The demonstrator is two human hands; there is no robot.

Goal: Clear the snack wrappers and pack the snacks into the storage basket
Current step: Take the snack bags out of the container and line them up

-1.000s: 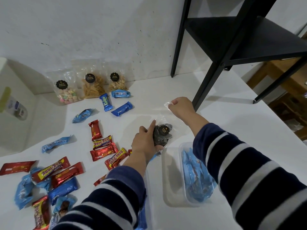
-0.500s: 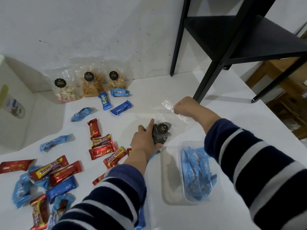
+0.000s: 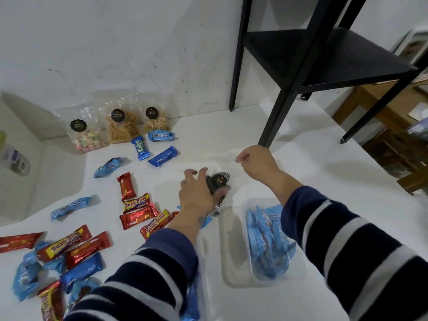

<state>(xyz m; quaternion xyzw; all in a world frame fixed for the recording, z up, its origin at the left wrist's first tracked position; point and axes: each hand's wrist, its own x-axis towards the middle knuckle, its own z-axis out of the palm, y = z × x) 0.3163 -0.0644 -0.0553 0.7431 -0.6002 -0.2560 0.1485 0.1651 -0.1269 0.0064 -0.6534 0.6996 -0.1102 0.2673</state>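
A clear plastic snack bag (image 3: pixel 218 181) with a black round label and dark contents lies on the white table in the middle. My left hand (image 3: pixel 196 193) grips its dark lower part. My right hand (image 3: pixel 257 162) pinches the bag's clear top edge, pulled out to the right. A clear plastic container (image 3: pixel 298 272) at the front right holds several light blue snack packs (image 3: pixel 266 242). Red and blue wrapped snacks (image 3: pixel 136 202) are scattered over the left half of the table.
Three clear bags of snacks (image 3: pixel 120 128) lean against the back wall. A black metal shelf (image 3: pixel 324 54) stands on the table at the back right, one leg (image 3: pixel 275 119) close behind my right hand. Wooden furniture (image 3: pixel 393 135) lies beyond the table's right edge.
My right hand has shifted a little to the right along the bag's clear top, stretching it. My left hand keeps its hold on the dark part of the bag.
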